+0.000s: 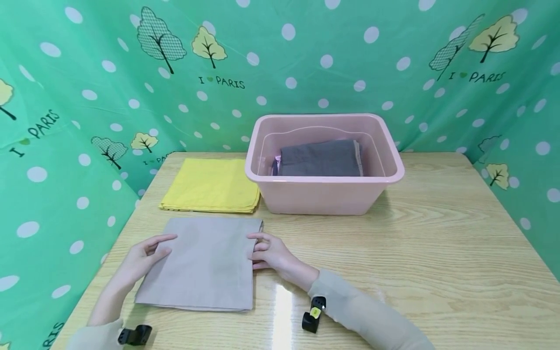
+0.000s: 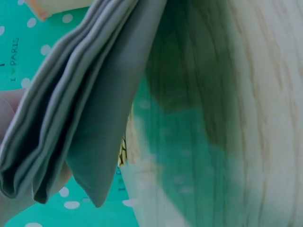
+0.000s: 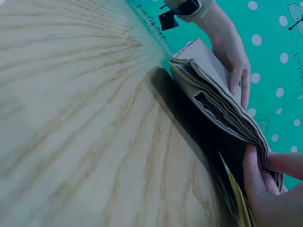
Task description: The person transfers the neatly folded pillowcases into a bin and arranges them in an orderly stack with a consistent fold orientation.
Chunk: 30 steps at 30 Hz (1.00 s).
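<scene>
A folded light grey cloth (image 1: 205, 267) is held by both hands in front of the yellow cloth. My left hand (image 1: 139, 260) grips its left edge, thumb and a finger lying on top. At the right edge, my right hand (image 1: 273, 255) pinches the layers, with some fingers on top and others under them; the right wrist view shows this right hand (image 3: 274, 203) close up. In that view the cloth (image 3: 213, 90) stands off the table, with a dark shadow below. Stacked folds of the cloth (image 2: 90, 94) fill the left wrist view and partly hide the left hand.
A folded yellow cloth (image 1: 212, 184) lies at the back left of the wooden table (image 1: 437, 253). Beside it stands a pink plastic bin (image 1: 323, 197), holding a folded dark grey cloth (image 1: 319, 159) and a small purple item (image 1: 276, 164). Green printed curtains (image 1: 288, 58) surround the table.
</scene>
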Tool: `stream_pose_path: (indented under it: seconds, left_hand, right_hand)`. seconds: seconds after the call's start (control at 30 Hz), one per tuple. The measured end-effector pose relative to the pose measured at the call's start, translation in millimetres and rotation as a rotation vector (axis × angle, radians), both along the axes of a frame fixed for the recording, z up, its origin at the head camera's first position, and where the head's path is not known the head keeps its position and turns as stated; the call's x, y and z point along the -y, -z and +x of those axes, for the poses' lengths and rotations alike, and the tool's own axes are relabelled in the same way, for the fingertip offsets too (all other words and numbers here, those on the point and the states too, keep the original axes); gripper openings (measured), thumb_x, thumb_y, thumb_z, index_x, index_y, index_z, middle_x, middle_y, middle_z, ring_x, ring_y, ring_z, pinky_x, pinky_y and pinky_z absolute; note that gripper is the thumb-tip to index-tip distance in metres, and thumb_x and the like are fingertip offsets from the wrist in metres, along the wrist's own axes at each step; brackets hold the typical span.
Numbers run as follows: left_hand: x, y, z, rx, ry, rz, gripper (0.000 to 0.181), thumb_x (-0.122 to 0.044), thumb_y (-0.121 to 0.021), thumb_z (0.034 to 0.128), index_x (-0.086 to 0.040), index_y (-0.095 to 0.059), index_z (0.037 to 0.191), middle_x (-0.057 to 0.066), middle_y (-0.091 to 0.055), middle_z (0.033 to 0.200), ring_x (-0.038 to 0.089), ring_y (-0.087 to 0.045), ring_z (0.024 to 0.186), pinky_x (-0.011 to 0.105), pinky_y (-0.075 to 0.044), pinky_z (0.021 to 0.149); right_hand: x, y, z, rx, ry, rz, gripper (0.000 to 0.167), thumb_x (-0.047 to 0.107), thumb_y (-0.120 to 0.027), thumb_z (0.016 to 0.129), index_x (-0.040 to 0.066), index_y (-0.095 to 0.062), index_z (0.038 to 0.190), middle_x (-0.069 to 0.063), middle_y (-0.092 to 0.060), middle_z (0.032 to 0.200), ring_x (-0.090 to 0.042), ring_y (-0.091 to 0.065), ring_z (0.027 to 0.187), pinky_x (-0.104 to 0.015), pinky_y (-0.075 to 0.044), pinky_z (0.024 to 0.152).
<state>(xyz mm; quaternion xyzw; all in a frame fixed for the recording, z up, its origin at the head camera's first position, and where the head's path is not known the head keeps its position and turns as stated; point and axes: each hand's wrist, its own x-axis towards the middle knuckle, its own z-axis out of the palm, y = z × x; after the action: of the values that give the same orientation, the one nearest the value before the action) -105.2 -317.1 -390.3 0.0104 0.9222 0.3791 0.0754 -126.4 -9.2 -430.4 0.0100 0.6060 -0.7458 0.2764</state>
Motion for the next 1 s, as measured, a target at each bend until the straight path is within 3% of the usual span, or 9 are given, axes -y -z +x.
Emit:
stream_pose_path:
  seconds: [0.03,0.13,0.2,0.3,0.43,0.67,1.0]
  left_hand:
    - [-1.6,-0.6,-0.2,0.004,0.000,0.001,0.047,-0.033,-0.049,0.0902,-0.004,-0.047,0.127,0.021,-0.044,0.128,0.003,-0.049,0.102,0.012,-0.040,0.074]
    - [-7.4,-2.6,-0.2,0.013,0.004,0.004,0.047,-0.033,-0.049,0.0899,-0.004,-0.047,0.127,0.021,-0.044,0.129,0.020,-0.051,0.106,0.015,-0.042,0.075]
    - [-11.1,-3.7,0.1,0.016,0.003,0.010,0.047,-0.033,-0.050,0.0897,-0.005,-0.047,0.127,0.021,-0.044,0.129,0.022,-0.052,0.106,0.019,-0.043,0.077]
    - [-16.2,-5.7,1.0,0.026,0.008,0.052,0.048,-0.032,-0.050,0.0897,-0.003,-0.046,0.127,0.022,-0.039,0.132,0.036,-0.041,0.117,0.035,-0.043,0.087]
    - [-21.5,-7.9,2.0,0.035,0.008,0.111,0.049,-0.031,-0.051,0.0892,-0.001,-0.045,0.127,0.023,-0.034,0.135,0.043,-0.025,0.124,0.052,-0.031,0.094]
    - [-31.3,-10.5,4.4,0.006,0.017,0.123,0.046,-0.029,-0.052,0.0888,-0.002,-0.048,0.125,0.019,-0.038,0.133,0.039,-0.028,0.124,0.047,-0.033,0.094]
    - [-48.4,-12.3,8.6,-0.005,-0.001,0.167,0.044,-0.028,-0.055,0.0874,-0.002,-0.051,0.123,0.019,-0.040,0.132,0.036,-0.033,0.122,0.049,-0.033,0.093]
  right_hand:
    - [-2,0.0,-0.3,0.001,0.001,0.001,0.049,-0.011,-0.059,0.077,0.006,-0.050,0.122,-0.002,-0.054,0.071,-0.015,-0.059,0.064,-0.034,-0.053,0.064]
    - [-7,-1.3,-1.3,0.003,-0.001,0.006,0.049,-0.010,-0.059,0.076,0.006,-0.050,0.122,-0.007,-0.056,0.074,-0.015,-0.060,0.065,-0.035,-0.053,0.064]
    - [-11,-2.9,-1.6,0.003,-0.003,0.007,0.049,-0.009,-0.060,0.076,0.006,-0.050,0.122,-0.010,-0.057,0.076,-0.015,-0.060,0.066,-0.035,-0.053,0.065]
    - [-17,-5.6,-1.9,0.009,-0.007,0.001,0.049,-0.008,-0.060,0.077,0.005,-0.049,0.123,-0.009,-0.058,0.076,-0.015,-0.060,0.067,-0.034,-0.053,0.066]
    - [-23,-8.3,-2.0,0.005,-0.014,0.000,0.050,-0.009,-0.059,0.077,0.004,-0.047,0.125,-0.002,-0.056,0.071,-0.013,-0.060,0.066,-0.033,-0.053,0.066]
    - [-34,-11.4,-1.4,-0.006,-0.038,-0.020,0.051,-0.007,-0.058,0.078,0.002,-0.045,0.126,0.001,-0.052,0.065,-0.012,-0.058,0.067,-0.032,-0.052,0.067]
    - [-53,-14.5,-0.5,-0.002,-0.053,-0.038,0.050,-0.006,-0.059,0.077,0.002,-0.045,0.125,0.002,-0.048,0.063,-0.013,-0.057,0.069,-0.033,-0.052,0.068]
